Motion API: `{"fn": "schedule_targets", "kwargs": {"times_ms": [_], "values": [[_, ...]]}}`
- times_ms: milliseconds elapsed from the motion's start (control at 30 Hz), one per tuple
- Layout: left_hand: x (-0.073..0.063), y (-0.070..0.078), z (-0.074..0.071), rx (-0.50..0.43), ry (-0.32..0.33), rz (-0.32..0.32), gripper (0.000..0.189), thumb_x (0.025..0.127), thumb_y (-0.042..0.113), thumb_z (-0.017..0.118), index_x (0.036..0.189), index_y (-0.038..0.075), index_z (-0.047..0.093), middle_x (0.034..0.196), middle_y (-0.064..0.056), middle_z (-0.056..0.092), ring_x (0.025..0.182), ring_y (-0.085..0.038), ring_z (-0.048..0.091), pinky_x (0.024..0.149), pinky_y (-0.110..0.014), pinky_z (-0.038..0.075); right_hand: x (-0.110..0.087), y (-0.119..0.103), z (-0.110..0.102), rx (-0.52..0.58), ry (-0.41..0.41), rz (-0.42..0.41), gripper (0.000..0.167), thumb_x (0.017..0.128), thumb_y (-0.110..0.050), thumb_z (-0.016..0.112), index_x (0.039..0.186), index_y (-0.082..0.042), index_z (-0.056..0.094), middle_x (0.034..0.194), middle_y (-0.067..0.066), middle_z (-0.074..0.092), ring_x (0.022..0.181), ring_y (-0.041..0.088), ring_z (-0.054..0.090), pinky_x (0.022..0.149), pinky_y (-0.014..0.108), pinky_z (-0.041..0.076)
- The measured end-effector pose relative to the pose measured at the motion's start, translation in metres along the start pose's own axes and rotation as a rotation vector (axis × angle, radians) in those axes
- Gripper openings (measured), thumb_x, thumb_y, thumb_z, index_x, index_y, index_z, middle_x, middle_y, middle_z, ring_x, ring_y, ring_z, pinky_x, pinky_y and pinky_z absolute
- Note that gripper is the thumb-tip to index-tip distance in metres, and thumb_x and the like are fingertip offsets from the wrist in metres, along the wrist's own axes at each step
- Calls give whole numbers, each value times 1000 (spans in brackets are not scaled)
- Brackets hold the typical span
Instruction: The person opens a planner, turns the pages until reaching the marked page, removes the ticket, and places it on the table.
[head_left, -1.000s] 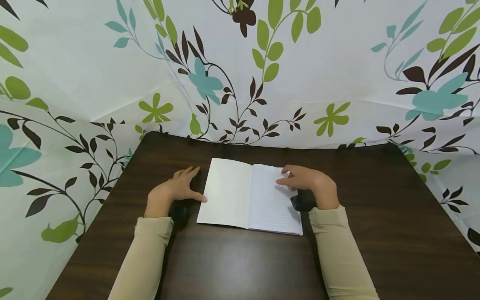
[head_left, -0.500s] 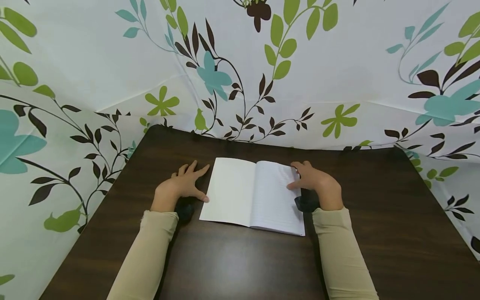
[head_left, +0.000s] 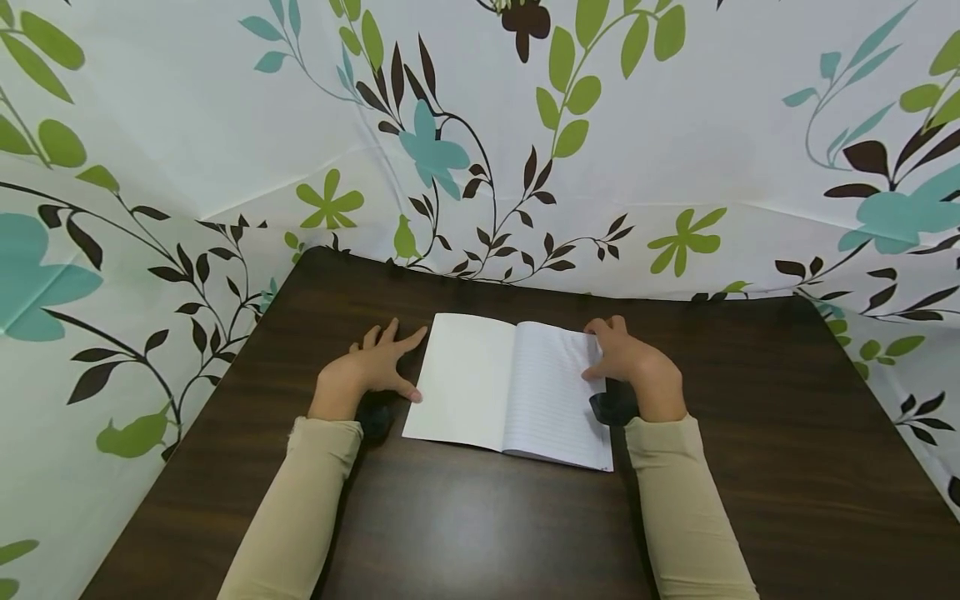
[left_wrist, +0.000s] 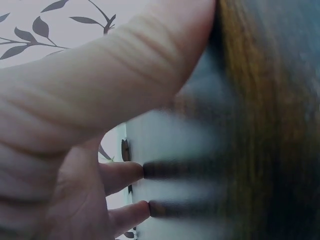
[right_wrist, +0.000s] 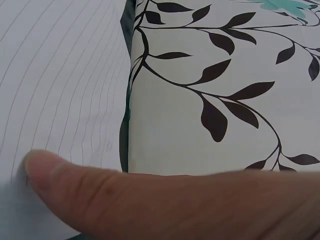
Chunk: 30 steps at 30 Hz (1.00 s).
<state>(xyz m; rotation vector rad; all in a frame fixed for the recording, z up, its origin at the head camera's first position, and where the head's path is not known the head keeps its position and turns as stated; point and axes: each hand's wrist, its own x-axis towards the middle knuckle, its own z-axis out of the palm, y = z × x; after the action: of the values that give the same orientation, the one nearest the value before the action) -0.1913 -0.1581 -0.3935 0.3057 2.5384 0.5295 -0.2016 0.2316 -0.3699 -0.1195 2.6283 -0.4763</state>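
An open white notebook with a blank left page and a lined right page [head_left: 510, 387] lies flat on the dark brown wooden table [head_left: 750, 433], nearer its far edge than its near one. The left hand [head_left: 372, 368] rests flat on the table just beside the notebook's left edge, fingers spread and straight, holding nothing. The right hand [head_left: 628, 360] sits at the notebook's right edge, fingers curled over the page margin with the thumb [right_wrist: 75, 190] on the lined paper. A white cloth printed with green, teal and brown leaves [head_left: 480, 142] rises behind the table's far edge and sides.
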Motion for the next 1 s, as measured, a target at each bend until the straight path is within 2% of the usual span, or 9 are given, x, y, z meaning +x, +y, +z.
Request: {"fn": "schedule_targets", "kwargs": {"times_ms": [200, 400, 500, 633, 767, 900, 1000], "values": [[0, 0, 1, -11, -7, -4, 114, 84, 40, 88, 169, 23, 14, 173, -29, -9, 157, -59, -5, 121, -80, 6, 2, -2, -3, -55, -3, -4, 76, 95, -28, 77, 154, 0, 39, 155, 35, 32, 133, 47, 49, 110, 65, 46], [1, 2, 1, -14, -20, -9, 111, 86, 38, 86, 169, 24, 14, 172, -29, -11, 157, -58, -8, 121, -79, 4, 5, -2, -1, -84, -23, 5, 83, 95, -31, 75, 159, 2, 34, 159, 37, 28, 140, 50, 44, 113, 69, 42], [2, 3, 2, -12, -28, -13, 110, 87, 38, 86, 169, 24, 14, 172, -28, -12, 157, -58, -10, 122, -79, 3, 4, -1, -1, -87, -13, -11, 75, 95, -29, 76, 155, 1, 42, 156, 36, 33, 134, 48, 48, 110, 67, 45], [3, 2, 2, -10, -35, -17, 110, 87, 38, 85, 169, 25, 13, 173, -27, -14, 158, -56, -12, 122, -79, 2, 0, -1, -3, -74, 27, -53, 58, 93, -22, 78, 141, 2, 54, 147, 34, 42, 121, 44, 53, 100, 60, 53], [4, 1, 1, -19, -38, -18, 109, 88, 38, 84, 169, 25, 13, 173, -26, -15, 158, -55, -13, 122, -78, 1, -4, -3, -6, -62, 41, -79, 48, 94, -19, 77, 133, 2, 58, 139, 31, 47, 111, 39, 56, 93, 55, 55], [4, 0, 1, -25, -39, -17, 109, 88, 38, 84, 169, 25, 13, 173, -26, -16, 158, -55, -14, 122, -78, 1, -4, -3, -6, -52, 27, -77, 50, 100, -28, 70, 137, 2, 56, 138, 29, 51, 113, 37, 58, 99, 56, 53], [3, 0, 1, -24, -40, -17, 109, 88, 38, 84, 169, 24, 13, 173, -26, -16, 158, -55, -14, 122, -79, 0, -1, -3, -4, -51, 46, -75, 58, 102, -38, 66, 142, 2, 54, 142, 29, 51, 124, 42, 53, 106, 63, 48]]}}
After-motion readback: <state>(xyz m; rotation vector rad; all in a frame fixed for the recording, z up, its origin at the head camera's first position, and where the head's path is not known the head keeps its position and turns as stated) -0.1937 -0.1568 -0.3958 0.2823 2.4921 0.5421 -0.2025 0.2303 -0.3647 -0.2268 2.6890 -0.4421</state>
